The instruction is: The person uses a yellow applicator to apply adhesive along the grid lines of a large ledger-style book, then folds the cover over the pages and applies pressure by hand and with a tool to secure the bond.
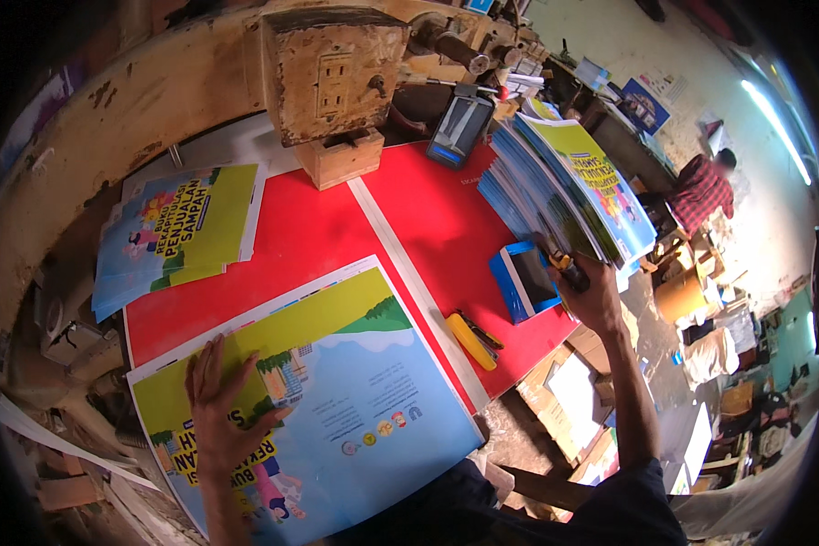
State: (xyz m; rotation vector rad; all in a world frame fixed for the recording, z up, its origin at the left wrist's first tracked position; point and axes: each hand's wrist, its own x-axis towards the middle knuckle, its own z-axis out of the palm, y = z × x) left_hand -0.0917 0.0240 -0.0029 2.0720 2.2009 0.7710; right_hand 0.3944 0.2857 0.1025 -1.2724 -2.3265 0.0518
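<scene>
My left hand (217, 409) lies with its fingers spread on a large printed cover sheet (373, 382), yellow-green and light blue with white margins, which hangs over the table's near edge. My right hand (593, 293) is closed around a small yellow and black tool (569, 270), whose exact kind I cannot make out. Just left of that tool stands a small open blue box (524, 284), dark inside. A yellow stapler (470, 342) rests on the table between the sheet and the box.
The red tabletop (318, 232) has a pale strip across it. Stacked booklets (601, 182) lean at the right, and more printed covers (182, 227) lie at the left. A wooden machine block (332, 82) and a phone (460, 129) are at the back. Farther right is another person (701, 191).
</scene>
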